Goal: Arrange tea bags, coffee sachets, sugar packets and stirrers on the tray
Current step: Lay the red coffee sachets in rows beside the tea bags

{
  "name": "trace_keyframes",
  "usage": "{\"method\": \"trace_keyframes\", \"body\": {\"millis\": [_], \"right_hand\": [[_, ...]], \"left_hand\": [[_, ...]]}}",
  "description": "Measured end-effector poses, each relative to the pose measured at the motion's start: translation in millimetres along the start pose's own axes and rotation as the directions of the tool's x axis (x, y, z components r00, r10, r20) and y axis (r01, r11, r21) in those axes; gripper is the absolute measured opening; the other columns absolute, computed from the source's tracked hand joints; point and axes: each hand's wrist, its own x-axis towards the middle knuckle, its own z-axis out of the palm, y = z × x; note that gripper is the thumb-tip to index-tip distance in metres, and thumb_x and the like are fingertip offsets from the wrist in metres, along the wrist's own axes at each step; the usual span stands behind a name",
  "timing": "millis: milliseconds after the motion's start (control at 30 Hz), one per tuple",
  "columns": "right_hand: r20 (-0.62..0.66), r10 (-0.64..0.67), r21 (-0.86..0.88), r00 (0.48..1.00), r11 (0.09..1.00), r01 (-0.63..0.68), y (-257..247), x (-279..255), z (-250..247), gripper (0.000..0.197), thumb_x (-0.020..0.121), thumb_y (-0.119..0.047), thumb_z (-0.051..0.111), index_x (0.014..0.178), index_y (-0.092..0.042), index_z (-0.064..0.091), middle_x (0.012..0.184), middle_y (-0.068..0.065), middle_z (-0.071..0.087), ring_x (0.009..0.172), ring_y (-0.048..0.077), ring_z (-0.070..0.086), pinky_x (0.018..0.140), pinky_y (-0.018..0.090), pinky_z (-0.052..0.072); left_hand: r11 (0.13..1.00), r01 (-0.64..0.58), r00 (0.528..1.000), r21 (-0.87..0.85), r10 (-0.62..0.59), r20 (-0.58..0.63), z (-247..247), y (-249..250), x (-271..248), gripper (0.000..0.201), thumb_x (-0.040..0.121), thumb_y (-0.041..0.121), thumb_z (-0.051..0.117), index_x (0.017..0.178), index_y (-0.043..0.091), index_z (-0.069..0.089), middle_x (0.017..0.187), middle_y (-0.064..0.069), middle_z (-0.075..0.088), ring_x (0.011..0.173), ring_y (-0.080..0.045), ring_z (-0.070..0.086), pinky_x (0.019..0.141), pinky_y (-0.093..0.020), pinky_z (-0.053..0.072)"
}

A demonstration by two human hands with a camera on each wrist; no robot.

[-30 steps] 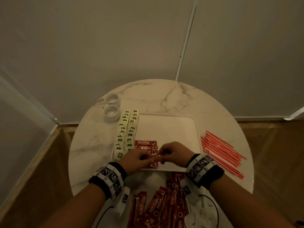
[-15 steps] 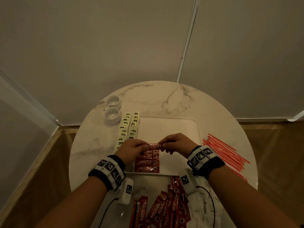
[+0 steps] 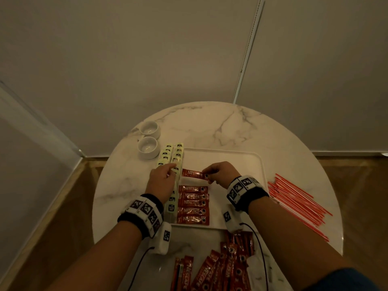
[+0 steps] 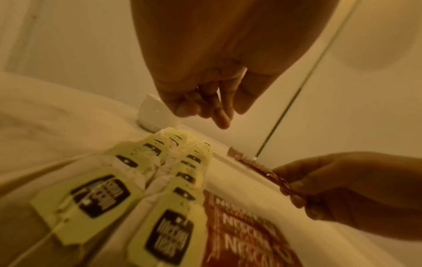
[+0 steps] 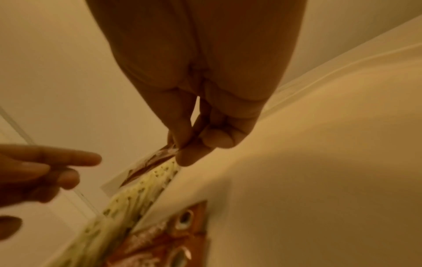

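Note:
A white tray point(image 3: 235, 158) lies on the round marble table. Two columns of yellow tea bags point(image 3: 171, 155) run along its left edge, seen close in the left wrist view point(image 4: 173, 162). Beside them lies a column of several red coffee sachets point(image 3: 193, 204). My right hand point(image 3: 211, 175) pinches the right end of one more red sachet point(image 3: 192, 173), holding it just above that column; the pinch point(image 5: 180, 146) and sachet point(image 5: 150, 162) show in the right wrist view. My left hand point(image 3: 168, 171) hovers over the tea bags, its fingers point(image 4: 219, 115) loose and holding nothing.
Two white cups point(image 3: 148, 147) stand at the back left beside the tea bags. Red stirrers point(image 3: 298, 202) lie in a heap on the table right of the tray. A pile of loose red sachets point(image 3: 220, 267) lies at the table's near edge.
Both hands carried the sachet away from me, up past the laid column. My left hand has let go of its end and drifted left over the tea bags.

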Motion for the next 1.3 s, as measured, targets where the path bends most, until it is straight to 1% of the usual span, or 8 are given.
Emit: {"method": "trace_keyframes", "body": {"millis": [67,167,267,567,733,1000,1167,1300], "right_hand": [[-0.025,0.032,-0.025,0.999,0.999,-0.033,4.1,6.4,5.9,0.032,0.082,0.005,0.058,0.104,-0.012,0.074,0.086,0.004,0.071,0.081,0.014,0.063,0.086,0.029,0.052],[-0.044,0.065,-0.049,0.997,0.997,-0.067,9.0,12.9,13.4,0.031,0.083,0.005,0.057,0.101,-0.013,0.075,0.098,0.008,0.073,0.085,0.014,0.062,0.086,0.028,0.051],[-0.059,0.064,-0.069,0.996,0.995,-0.068,11.8,17.6,19.8,0.027,0.084,0.002,0.059,0.101,-0.012,0.075,0.104,0.007,0.072,0.096,0.017,0.063,0.09,0.028,0.05],[-0.04,0.037,-0.189,0.999,0.981,-0.044,12.7,24.7,27.0,0.024,0.084,-0.005,0.061,0.101,-0.016,0.074,0.104,0.004,0.071,0.097,0.017,0.063,0.081,0.022,0.047],[-0.024,-0.004,-0.271,1.0,0.962,-0.003,11.4,26.7,27.5,0.023,0.086,-0.011,0.059,0.099,-0.019,0.075,0.101,0.002,0.068,0.081,0.01,0.055,0.071,0.02,0.041],[0.0,-0.033,-0.36,0.999,0.933,0.031,8.4,28.2,30.3,0.016,0.087,-0.019,0.064,0.099,-0.022,0.074,0.077,-0.015,0.043,0.085,0.01,0.053,0.073,0.021,0.041],[0.035,-0.047,-0.416,0.998,0.907,0.058,8.4,28.3,31.3,0.018,0.087,-0.028,0.065,0.104,-0.026,0.072,0.108,0.001,0.051,0.102,0.018,0.055,0.083,0.024,0.043],[0.051,-0.048,-0.43,0.998,0.9,0.065,8.8,28.3,31.1,0.019,0.088,-0.029,0.064,0.105,-0.028,0.072,0.113,0.003,0.049,0.105,0.019,0.053,0.09,0.028,0.044]], "left_hand": [[0.984,-0.051,0.998,0.17,0.046,0.035,4.5,-2.7,-2.5,0.034,0.094,0.015,0.043,0.125,0.022,0.057,0.12,-0.001,0.056,0.118,-0.02,0.037,0.102,-0.038,0.036],[0.849,-0.178,0.983,0.497,0.126,0.137,12.2,-3.8,-9.9,0.031,0.095,0.025,0.044,0.124,0.026,0.055,0.128,0.006,0.052,0.12,-0.019,0.032,0.1,-0.037,0.034],[0.707,-0.284,0.957,0.648,0.171,0.232,18.8,-4.1,-15.6,0.033,0.095,0.033,0.042,0.126,0.031,0.053,0.132,0.011,0.049,0.12,-0.019,0.034,0.097,-0.036,0.036],[0.577,-0.37,0.919,0.728,0.113,0.377,27.0,-1.6,-22.9,0.042,0.092,0.034,0.042,0.133,0.03,0.048,0.14,0.007,0.041,0.126,-0.024,0.028,0.105,-0.046,0.031],[0.536,-0.376,0.908,0.756,0.053,0.415,32.2,-1.2,-29.3,0.046,0.092,0.036,0.043,0.137,0.029,0.042,0.142,0.005,0.037,0.129,-0.026,0.026,0.108,-0.049,0.026],[0.529,-0.381,0.907,0.758,0.056,0.417,35.5,-7.4,-34.4,0.052,0.092,0.037,0.043,0.142,0.03,0.034,0.141,0.006,0.037,0.129,-0.025,0.026,0.107,-0.048,0.027],[0.531,-0.386,0.905,0.754,0.061,0.42,34.2,-8.0,-33.9,0.052,0.091,0.038,0.043,0.142,0.031,0.034,0.141,0.005,0.037,0.129,-0.025,0.027,0.107,-0.047,0.026],[0.538,-0.386,0.906,0.749,0.067,0.418,33.6,-8.7,-33.4,0.053,0.091,0.038,0.043,0.142,0.032,0.033,0.141,0.006,0.037,0.128,-0.025,0.028,0.106,-0.047,0.027]]}}
